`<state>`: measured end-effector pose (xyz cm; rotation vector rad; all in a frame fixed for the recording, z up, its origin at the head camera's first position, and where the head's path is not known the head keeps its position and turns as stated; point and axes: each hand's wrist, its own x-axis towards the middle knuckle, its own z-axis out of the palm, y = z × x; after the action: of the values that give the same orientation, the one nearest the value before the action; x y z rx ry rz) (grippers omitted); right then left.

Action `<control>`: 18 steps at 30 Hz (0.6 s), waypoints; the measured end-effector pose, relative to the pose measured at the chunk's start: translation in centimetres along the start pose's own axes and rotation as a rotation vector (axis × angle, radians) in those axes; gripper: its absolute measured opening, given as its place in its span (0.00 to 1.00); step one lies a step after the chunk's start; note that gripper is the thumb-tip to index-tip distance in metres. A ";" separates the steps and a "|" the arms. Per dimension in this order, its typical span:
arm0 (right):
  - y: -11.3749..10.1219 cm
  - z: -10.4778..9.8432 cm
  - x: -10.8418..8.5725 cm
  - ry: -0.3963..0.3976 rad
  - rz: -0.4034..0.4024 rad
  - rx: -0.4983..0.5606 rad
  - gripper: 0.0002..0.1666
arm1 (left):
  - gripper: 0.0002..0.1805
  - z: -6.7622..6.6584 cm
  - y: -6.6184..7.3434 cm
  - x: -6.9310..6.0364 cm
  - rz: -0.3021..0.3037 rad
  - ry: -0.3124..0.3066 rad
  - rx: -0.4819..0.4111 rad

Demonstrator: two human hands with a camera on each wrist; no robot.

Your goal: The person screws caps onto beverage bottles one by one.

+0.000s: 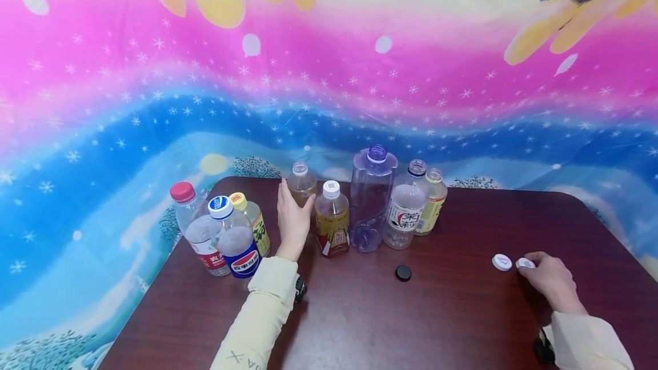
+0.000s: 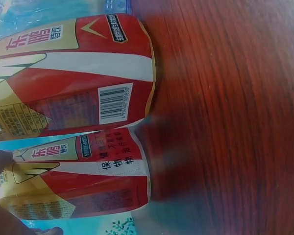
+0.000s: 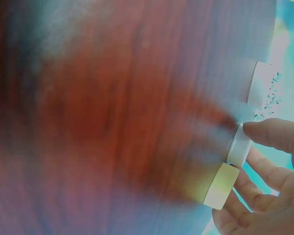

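My left hand [image 1: 294,218] grips an uncapped gold-labelled bottle [image 1: 302,186] at the table's back. Its fingertips show at the lower left of the left wrist view, on that red-and-gold bottle [image 2: 83,178]. Beside it stands a matching bottle [image 1: 332,224] with a white cap, larger in the left wrist view [image 2: 88,73]. On the right, my right hand [image 1: 554,281] pinches a white cap [image 1: 525,264] at the tabletop. In the right wrist view, this white cap [image 3: 239,146] lies between thumb and fingers, with a yellow cap [image 3: 221,187] close by the other fingers.
Another white cap [image 1: 501,262] and a black cap [image 1: 403,272] lie on the table [image 1: 360,318]. Left are capped bottles: red-capped [image 1: 197,230], blue-labelled [image 1: 236,244] and yellow-capped [image 1: 254,218]. Uncapped ones stand behind the black cap: purple [image 1: 372,198], white-labelled [image 1: 406,213] and yellow-labelled [image 1: 433,204].
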<state>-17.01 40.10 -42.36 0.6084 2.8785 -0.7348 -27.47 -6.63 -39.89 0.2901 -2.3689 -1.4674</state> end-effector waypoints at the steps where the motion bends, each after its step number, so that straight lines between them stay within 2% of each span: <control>1: 0.0 0.0 0.0 -0.001 0.000 0.000 0.28 | 0.45 0.0 0.0 0.0 0.004 0.010 0.001; 3: 0.0 0.1 0.0 0.008 0.001 0.000 0.28 | 0.43 0.0 0.0 -0.2 0.014 0.036 0.000; 11: 0.1 0.1 -0.1 0.066 0.002 0.057 0.30 | 0.42 0.0 -0.6 -1.3 0.038 0.146 -0.103; 15: 0.0 0.1 -0.4 0.102 -0.009 0.088 0.30 | 0.43 -0.3 -0.9 -2.1 0.038 0.167 -0.114; 18: -0.5 0.1 -0.8 0.159 -0.018 0.108 0.31 | 0.44 -0.6 -1.0 -2.9 0.031 0.170 -0.109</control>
<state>-16.52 39.36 -42.08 0.6850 3.0074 -0.8875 -24.54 -6.55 -41.00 0.3346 -2.1427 -1.4892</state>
